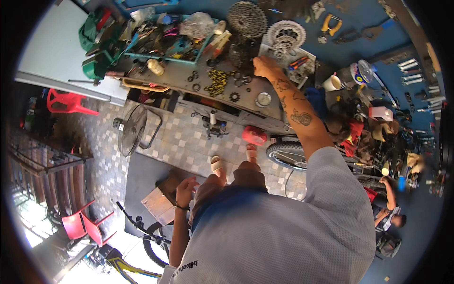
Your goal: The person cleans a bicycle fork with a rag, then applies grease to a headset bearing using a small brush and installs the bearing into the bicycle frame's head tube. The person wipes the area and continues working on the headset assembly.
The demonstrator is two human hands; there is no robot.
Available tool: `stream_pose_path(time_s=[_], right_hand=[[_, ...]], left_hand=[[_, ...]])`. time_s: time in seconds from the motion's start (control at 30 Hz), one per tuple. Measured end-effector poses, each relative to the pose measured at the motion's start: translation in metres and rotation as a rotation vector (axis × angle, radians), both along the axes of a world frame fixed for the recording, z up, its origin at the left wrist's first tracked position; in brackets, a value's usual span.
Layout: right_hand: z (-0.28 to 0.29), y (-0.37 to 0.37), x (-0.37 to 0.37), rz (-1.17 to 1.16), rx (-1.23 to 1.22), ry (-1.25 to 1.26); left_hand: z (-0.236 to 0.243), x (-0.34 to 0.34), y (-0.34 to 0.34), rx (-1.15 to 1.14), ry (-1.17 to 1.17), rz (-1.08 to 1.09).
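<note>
My right hand (265, 66) reaches over the workbench (255, 102) with its fingers curled, next to a dark greasy part (241, 52); what they hold, if anything, is hidden. Beside it lie a tray with tools (298, 64) and a silver chainring set (286, 35), with a large cassette (247, 19) behind. A yellow and black chain (217, 83), small rings (196, 86), a sprocket (234, 97) and a round tin (263, 99) sit nearer. My left hand (187, 189) hangs low by my leg, fingers loosely bent and apart, holding nothing visible.
A teal crate (198, 57) of parts fills the bench's left. Tools hang on the blue wall (354, 19). Below are a fan (132, 132), red bag (254, 135), bike wheel (283, 154), wooden box (156, 203) and red chairs (78, 222). Another person (390, 213) is at the right.
</note>
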State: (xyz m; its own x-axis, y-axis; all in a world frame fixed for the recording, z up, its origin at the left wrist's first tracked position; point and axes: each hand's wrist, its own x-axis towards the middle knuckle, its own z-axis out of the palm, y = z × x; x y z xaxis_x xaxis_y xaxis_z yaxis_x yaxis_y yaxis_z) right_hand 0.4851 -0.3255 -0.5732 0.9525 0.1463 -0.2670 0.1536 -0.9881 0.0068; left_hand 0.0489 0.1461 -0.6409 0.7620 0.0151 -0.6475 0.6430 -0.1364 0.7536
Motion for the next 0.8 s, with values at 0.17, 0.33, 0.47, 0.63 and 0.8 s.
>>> stream_pose_path(time_s=[0.17,0.33,0.47,0.63,0.8], right_hand=[[0.012,-0.004,-0.013,-0.048,0.295,-0.19],[0.084,-0.003,-0.058,-0.23,0.616,-0.457],[0.163,-0.074,-0.196,-0.111,1.096,-0.878],[0.196,-0.182,-0.382,-0.662,1.176,-0.78],[0.173,-0.23,-0.464,-0.996,1.318,-0.857]], left_hand=[[0.043,0.058,-0.077,0.027,-0.061,-0.126],[0.108,0.131,-0.247,-0.185,-0.33,-0.768],[0.135,0.165,-0.422,0.003,-0.877,-1.045],[0.146,0.182,-0.558,0.298,-1.713,-1.13],[0.193,0.188,-0.575,-0.087,-1.319,-0.792]])
